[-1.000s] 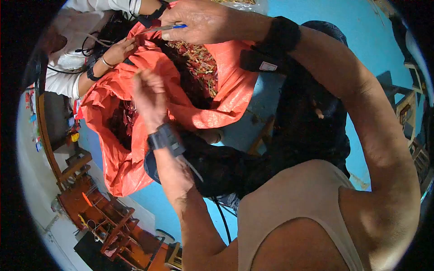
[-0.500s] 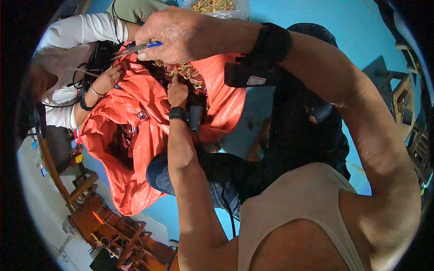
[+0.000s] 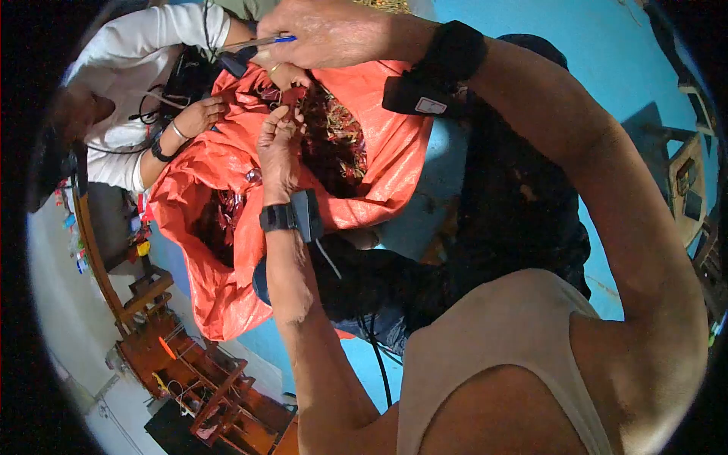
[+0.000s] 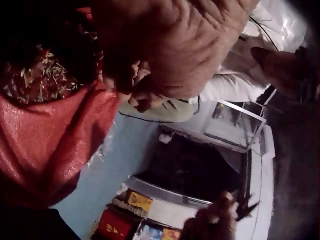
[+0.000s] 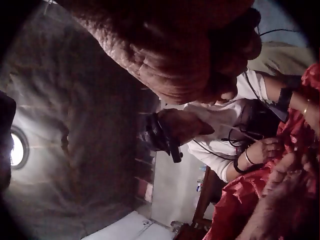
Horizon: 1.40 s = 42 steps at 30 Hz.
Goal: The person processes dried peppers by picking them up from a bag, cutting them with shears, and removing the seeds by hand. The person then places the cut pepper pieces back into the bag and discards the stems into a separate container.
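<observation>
In the head view, my right hand (image 3: 326, 34) grips scissors (image 3: 262, 44) with a blue handle, above the far side of an orange-red woven sack (image 3: 398, 152). Dark blades stick out from that hand in the left wrist view. My left hand (image 3: 279, 155) is raised at the sack's mouth with its fingers curled and fingertips pinched together, at a dried red chili (image 3: 294, 95). Below lie dried chilies with pale stalks (image 3: 345, 133). Another person's hand (image 3: 290, 76) reaches in right beside my left fingertips.
Another person in white sleeves (image 3: 144, 57) sits opposite, the other hand (image 3: 199, 117) on the sack's edge. A second sack opening with red chilies (image 3: 227, 208) lies nearer, and a shiny dark-red pod (image 3: 254, 176) rests on the fold between. Wooden furniture (image 3: 220, 394) stands lower left.
My left hand moved from over the near opening down into the stalky chilies, then drew back up with pinched fingers. The other person's second hand came into the sack. My right hand kept the scissors.
</observation>
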Each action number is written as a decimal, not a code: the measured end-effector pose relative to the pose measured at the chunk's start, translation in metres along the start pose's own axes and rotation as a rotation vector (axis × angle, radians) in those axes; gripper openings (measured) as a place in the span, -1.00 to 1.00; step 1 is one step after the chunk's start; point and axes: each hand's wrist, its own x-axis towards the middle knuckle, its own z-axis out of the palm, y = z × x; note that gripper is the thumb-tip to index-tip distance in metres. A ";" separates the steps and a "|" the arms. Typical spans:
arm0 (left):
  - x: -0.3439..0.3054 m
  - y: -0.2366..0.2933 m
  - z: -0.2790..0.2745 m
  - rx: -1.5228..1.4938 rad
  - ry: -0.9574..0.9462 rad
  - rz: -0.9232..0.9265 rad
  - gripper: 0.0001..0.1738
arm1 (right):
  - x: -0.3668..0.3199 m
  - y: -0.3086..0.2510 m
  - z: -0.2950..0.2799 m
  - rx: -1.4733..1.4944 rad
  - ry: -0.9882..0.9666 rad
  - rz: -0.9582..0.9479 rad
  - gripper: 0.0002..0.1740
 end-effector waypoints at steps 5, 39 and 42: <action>-0.043 0.043 0.031 -0.060 -0.027 0.174 -0.74 | -0.007 0.009 0.022 -0.108 -0.217 0.249 -0.71; -0.075 0.048 0.045 0.059 -0.304 -0.016 -0.47 | -0.025 -0.018 0.054 0.069 -0.378 -0.112 -0.69; -0.076 0.050 0.042 -0.185 -0.382 -0.096 -0.49 | -0.023 -0.029 0.057 0.060 -0.340 -0.139 -0.69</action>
